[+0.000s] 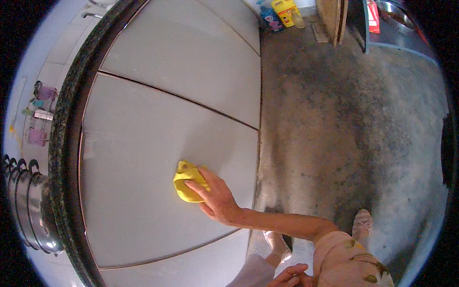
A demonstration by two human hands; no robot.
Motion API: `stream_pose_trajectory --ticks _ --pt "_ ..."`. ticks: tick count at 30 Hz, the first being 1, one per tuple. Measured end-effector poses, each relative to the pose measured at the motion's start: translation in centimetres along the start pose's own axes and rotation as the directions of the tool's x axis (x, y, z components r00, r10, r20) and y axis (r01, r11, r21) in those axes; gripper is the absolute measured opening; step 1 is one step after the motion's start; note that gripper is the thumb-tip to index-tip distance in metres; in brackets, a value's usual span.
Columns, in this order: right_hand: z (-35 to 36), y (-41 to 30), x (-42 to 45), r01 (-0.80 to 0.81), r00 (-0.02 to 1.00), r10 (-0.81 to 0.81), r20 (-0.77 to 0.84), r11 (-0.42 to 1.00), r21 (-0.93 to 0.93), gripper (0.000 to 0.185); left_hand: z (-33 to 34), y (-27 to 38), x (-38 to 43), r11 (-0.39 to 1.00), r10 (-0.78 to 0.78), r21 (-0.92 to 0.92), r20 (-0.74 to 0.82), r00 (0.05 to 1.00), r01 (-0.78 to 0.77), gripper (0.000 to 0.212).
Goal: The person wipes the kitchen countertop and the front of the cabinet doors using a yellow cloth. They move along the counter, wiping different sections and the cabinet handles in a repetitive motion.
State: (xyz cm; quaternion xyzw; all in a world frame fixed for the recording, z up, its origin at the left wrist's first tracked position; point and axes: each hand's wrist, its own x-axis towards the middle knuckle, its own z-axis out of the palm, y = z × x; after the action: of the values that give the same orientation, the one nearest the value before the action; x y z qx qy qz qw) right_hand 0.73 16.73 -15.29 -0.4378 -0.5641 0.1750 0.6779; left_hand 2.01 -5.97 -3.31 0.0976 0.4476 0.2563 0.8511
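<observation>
My right hand [219, 201] presses a folded yellow cloth [192, 188] against a pale grey cabinet door [143, 150]. Thumb and fingers spread over the cloth, and the arm reaches in from the lower right in a patterned sleeve. At the bottom edge, part of my left hand [292, 276] shows low beside my leg, its fingers partly bent. The frame cuts it off, so whether anything is in it is unclear. Dark gaps separate this door from the neighbouring panels [186, 46] above and below it in the picture.
A dark granite countertop edge [68, 107] curves along the left. Stacked metal pots [36, 211] and a wire rack [39, 114] stand beyond it. At the top are a blue bottle [270, 18], a yellow jug [285, 12] and a wooden board [330, 18] on the concrete floor [315, 118].
</observation>
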Motion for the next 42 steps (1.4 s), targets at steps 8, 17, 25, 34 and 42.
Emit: stream_pose_trajectory --ticks 8,17,25,34,42 --pt "1.5 11.8 -0.2 -0.322 0.922 0.29 -0.257 0.942 -0.095 0.06 0.4 0.7 -0.1 0.999 -0.04 0.018 -0.028 0.999 0.041 0.028" --pt "-0.6 16.3 -5.1 -0.819 0.537 0.83 -0.151 0.556 0.142 0.053 -1.1 -0.3 -1.6 0.996 -0.056 -0.066 -0.02 0.998 0.055 0.028" --pt "-1.5 9.3 5.8 -0.313 0.88 0.326 -0.345 0.945 0.093 0.057 -1.3 -0.2 -2.4 0.999 -0.013 -0.045 -0.035 0.999 0.011 0.029" --pt "-1.2 -4.1 6.9 0.247 0.966 -0.253 -0.048 0.964 -0.102 0.075 -1.5 0.0 -3.1 0.999 0.022 -0.048 -0.046 0.999 -0.024 0.03" --pt "-1.6 5.2 7.0 -0.195 0.919 0.164 -0.358 0.98 -0.051 0.058 -2.1 0.3 -3.5 0.997 0.055 -0.045 -0.024 0.998 -0.056 0.03"
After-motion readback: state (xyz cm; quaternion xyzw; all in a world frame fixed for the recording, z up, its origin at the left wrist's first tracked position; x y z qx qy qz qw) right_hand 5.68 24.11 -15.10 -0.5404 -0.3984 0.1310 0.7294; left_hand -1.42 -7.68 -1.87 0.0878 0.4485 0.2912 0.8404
